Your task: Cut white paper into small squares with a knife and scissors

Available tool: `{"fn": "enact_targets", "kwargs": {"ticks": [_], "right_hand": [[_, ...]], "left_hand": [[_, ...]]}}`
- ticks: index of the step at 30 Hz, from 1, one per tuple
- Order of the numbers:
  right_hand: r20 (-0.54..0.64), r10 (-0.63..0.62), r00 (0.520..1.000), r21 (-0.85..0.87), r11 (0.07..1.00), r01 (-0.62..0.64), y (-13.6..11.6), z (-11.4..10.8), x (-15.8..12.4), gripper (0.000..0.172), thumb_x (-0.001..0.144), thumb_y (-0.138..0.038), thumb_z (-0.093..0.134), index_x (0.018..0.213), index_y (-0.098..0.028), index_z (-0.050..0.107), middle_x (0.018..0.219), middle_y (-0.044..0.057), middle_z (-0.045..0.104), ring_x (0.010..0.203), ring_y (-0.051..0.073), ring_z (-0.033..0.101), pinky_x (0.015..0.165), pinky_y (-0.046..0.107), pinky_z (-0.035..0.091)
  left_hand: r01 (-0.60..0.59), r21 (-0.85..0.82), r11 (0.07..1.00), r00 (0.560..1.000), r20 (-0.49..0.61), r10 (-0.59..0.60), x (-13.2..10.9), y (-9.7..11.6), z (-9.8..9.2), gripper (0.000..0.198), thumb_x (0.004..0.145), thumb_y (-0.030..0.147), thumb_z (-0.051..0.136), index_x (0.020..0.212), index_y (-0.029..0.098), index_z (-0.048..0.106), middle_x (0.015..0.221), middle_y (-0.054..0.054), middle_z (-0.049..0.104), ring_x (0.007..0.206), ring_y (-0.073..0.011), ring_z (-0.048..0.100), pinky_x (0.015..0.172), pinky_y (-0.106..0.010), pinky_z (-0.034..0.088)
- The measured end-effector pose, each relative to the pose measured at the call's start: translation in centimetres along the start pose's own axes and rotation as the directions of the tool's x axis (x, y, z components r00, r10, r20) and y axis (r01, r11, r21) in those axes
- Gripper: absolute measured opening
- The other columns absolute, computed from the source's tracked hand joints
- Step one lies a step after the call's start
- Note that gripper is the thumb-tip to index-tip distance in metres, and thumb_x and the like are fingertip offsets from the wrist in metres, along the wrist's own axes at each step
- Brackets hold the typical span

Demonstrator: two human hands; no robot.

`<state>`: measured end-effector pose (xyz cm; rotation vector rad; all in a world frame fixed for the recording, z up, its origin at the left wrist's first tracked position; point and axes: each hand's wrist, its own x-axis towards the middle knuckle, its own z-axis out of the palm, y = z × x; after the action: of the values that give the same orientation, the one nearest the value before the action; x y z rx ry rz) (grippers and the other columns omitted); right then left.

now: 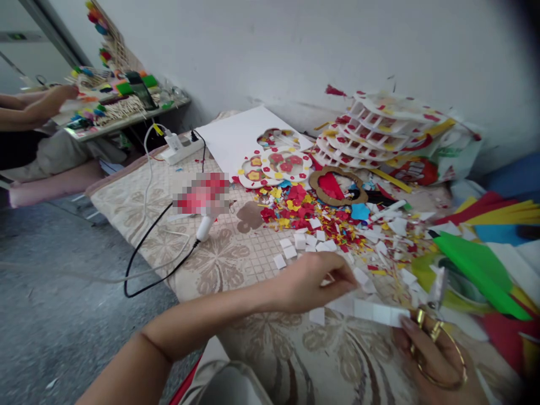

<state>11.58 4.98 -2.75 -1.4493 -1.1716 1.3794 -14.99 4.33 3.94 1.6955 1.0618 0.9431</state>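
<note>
My right hand (439, 360) grips gold-handled scissors (436, 332), their blades pointing up and away. Between its thumb and finger is one end of a creased white paper strip (377, 312), which stretches left. My left hand (310, 281) is closed in a pinch just above the strip's other end. Whatever is between those fingertips is blurred; a white paper piece (363, 280) shows right beside them. Under the left wrist side lies a white square (317, 316) on the patterned cloth. Several more small white squares (289, 250) lie beyond the left hand.
Red and yellow paper scraps (295, 197) cover the table's middle. Behind stand a tiered white paper model (379, 129) and a cardboard ring (337, 185). Coloured sheets (485, 270) lie right. A power strip (181, 149) and cables are left. Another person's hand (61, 98) works at a further table.
</note>
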Motion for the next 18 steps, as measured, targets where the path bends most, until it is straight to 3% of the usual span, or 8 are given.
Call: {"fn": "enact_targets", "kwargs": {"ticks": [4, 7, 12, 18], "right_hand": [[0.022, 0.005, 1.0, -0.011, 1.0, -0.004, -0.2, 0.0, 0.1, 0.033, 0.068, -0.048, 0.078, 0.076, -0.023, 0.059, 0.054, -0.003, 0.049, 0.048, 0.013, 0.044, 0.041, 0.024, 0.037], [0.04, 0.031, 0.999, -0.028, 0.999, -0.03, -0.1, 0.3, 0.1, 0.032, 0.067, -0.047, 0.079, 0.079, -0.023, 0.06, 0.055, -0.002, 0.051, 0.049, 0.014, 0.046, 0.043, 0.025, 0.038], [0.022, -0.011, 1.0, -0.042, 0.999, 0.012, 0.3, 1.0, -0.2, 0.032, 0.071, -0.048, 0.075, 0.079, -0.022, 0.059, 0.051, -0.004, 0.049, 0.046, 0.012, 0.043, 0.042, 0.024, 0.034], [0.073, -0.03, 0.997, -0.13, 0.991, 0.039, 0.2, 0.6, 0.4, 0.034, 0.078, -0.049, 0.07, 0.07, -0.021, 0.053, 0.052, -0.004, 0.049, 0.048, 0.012, 0.043, 0.047, 0.025, 0.033]], "left_hand": [[0.164, 0.03, 0.986, 0.973, -0.168, -0.157, -3.8, 0.0, -3.5, 0.014, 0.089, 0.024, 0.058, 0.086, 0.013, 0.066, 0.082, -0.005, 0.068, 0.072, -0.0115, 0.061, 0.067, -0.022, 0.047], [0.254, 0.01, 0.967, 0.945, -0.215, -0.246, -5.6, -1.1, -4.8, 0.019, 0.086, 0.032, 0.063, 0.082, 0.013, 0.065, 0.078, -0.005, 0.068, 0.069, -0.0117, 0.059, 0.065, -0.023, 0.047], [0.257, 0.064, 0.964, 0.949, -0.203, -0.24, -5.7, -2.0, -4.6, 0.031, 0.084, 0.04, 0.064, 0.068, 0.015, 0.057, 0.08, -0.004, 0.069, 0.071, -0.0121, 0.06, 0.067, -0.024, 0.047], [0.177, 0.049, 0.983, 0.966, -0.201, -0.164, -4.3, -1.6, -3.8, 0.01, 0.086, 0.023, 0.06, 0.09, 0.014, 0.063, 0.086, -0.004, 0.067, 0.075, -0.0113, 0.061, 0.069, -0.022, 0.048]]}}
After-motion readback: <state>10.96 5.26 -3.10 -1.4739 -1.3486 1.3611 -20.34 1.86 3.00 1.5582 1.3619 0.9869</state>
